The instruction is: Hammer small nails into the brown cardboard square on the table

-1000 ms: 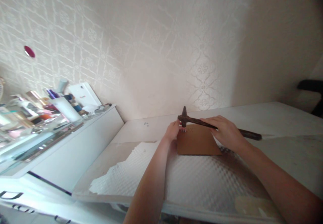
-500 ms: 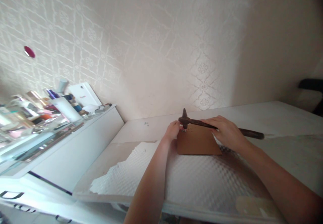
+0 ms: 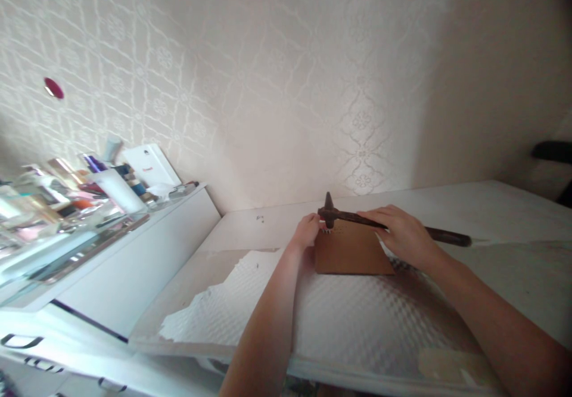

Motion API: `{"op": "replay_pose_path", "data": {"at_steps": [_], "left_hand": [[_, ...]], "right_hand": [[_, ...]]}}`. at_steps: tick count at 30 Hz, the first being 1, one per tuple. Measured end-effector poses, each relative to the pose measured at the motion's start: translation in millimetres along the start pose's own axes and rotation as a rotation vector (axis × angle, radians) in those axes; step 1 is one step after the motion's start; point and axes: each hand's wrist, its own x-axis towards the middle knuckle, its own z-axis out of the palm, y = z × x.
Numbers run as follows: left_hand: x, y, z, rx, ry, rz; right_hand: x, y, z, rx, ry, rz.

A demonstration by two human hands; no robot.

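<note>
Hammer [image 3: 329,213], fingers of the right hand [image 3: 404,233] clamped on its handle, left hand [image 3: 308,230] at brown board [image 3: 353,255], its finger grip unclear, white box [image 3: 152,166], lettering unreadable

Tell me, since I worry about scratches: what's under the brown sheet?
White bumpy sheeting shows along the near edge of the brown sheet and seems to continue beneath it. What lies directly underneath is covered; the left hand also hides the area around its far left corner.

Your hammer head [image 3: 329,213] partly hides your left hand [image 3: 307,230]; the pronged piece [image 3: 327,230] below seems too small to identify.
</note>
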Motion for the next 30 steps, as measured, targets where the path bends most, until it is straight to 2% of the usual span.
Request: {"op": "replay_pose_path", "data": {"at_steps": [6,12,18,24,30], "left_hand": [[1.8,-1.9,0.7,-0.025,0.001,-0.067],[1.2,-1.2,-0.2,-0.026,-0.006,-0.036],[-1.4,1.9,-0.6,-0.035,-0.010,-0.058],[-0.1,1.4,0.0,-0.064,-0.034,-0.016],[-2.6,4.4,-1.0,-0.053,-0.032,-0.037]], "right_hand": [[0.5,1.7,-1.6,-0.047,0.056,-0.005],[-0.2,2.0,-1.9,-0.047,0.020,-0.022],[0.5,-0.1,-1.9,-0.071,0.067,0.004],[-0.1,-1.4,-2.0,-0.057,0.023,-0.018],[0.3,0.5,-1.8,-0.081,0.058,-0.017]]}}
